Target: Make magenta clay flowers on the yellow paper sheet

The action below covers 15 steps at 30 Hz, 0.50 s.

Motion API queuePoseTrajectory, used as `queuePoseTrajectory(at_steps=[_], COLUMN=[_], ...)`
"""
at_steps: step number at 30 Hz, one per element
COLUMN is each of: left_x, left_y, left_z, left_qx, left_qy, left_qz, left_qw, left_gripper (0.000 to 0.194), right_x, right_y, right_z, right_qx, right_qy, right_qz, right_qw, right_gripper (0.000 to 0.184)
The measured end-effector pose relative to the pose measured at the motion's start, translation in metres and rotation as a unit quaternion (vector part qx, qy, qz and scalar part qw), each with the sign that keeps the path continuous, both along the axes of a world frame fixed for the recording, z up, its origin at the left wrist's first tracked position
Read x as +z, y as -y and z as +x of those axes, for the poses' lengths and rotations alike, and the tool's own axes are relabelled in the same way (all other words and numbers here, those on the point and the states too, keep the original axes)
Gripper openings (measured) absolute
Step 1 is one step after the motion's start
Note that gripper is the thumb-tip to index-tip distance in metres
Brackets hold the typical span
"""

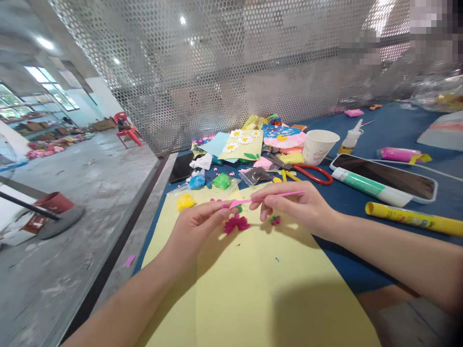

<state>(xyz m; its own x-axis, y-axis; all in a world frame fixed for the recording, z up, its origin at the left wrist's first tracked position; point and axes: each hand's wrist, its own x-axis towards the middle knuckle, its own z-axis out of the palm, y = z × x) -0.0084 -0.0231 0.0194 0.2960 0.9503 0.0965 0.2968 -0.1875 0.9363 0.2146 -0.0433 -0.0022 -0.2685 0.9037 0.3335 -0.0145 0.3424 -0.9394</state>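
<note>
My right hand [292,207] is closed around a thin pink plastic modelling knife [241,202], its flat blade pointing left. The blade's tip meets the fingertips of my left hand [198,221], which pinch a tiny magenta bit [225,206] that looks like clay. Just below the fingertips, a magenta flower shape [237,223] with ragged petals rests on the yellow paper [231,299]. Beneath my right hand lies a small magenta and green piece [275,220]. A bit of green [238,208] shows behind the blade, partly hidden.
Bags of yellow [185,202], blue [197,180] and green clay [222,181] lie behind the paper. Red-handled scissors [314,174], a paper cup [320,147], a glue bottle [350,139], a phone [390,176] and a yellow tube [415,218] stand rightward. A perforated metal screen [224,72] rises behind.
</note>
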Motion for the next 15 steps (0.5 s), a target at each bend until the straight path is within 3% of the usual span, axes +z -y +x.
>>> queuePoseTrajectory(at_steps=[9, 15], left_x=[0.0009, 0.0024], left_y=[0.0023, 0.0024], left_z=[0.0042, 0.0049], left_qx=[-0.04, -0.029], left_qy=[0.034, 0.009], left_qz=[-0.055, -0.016], left_qw=[0.997, 0.999], left_gripper=[0.009, 0.008], right_x=[-0.0014, -0.0001], right_y=[0.0005, -0.0005], right_z=[-0.0026, -0.0025], right_qx=[0.014, 0.036], right_qy=[0.003, 0.029], right_qz=[-0.022, -0.019], right_qw=[1.0, 0.999], right_gripper=[0.029, 0.03])
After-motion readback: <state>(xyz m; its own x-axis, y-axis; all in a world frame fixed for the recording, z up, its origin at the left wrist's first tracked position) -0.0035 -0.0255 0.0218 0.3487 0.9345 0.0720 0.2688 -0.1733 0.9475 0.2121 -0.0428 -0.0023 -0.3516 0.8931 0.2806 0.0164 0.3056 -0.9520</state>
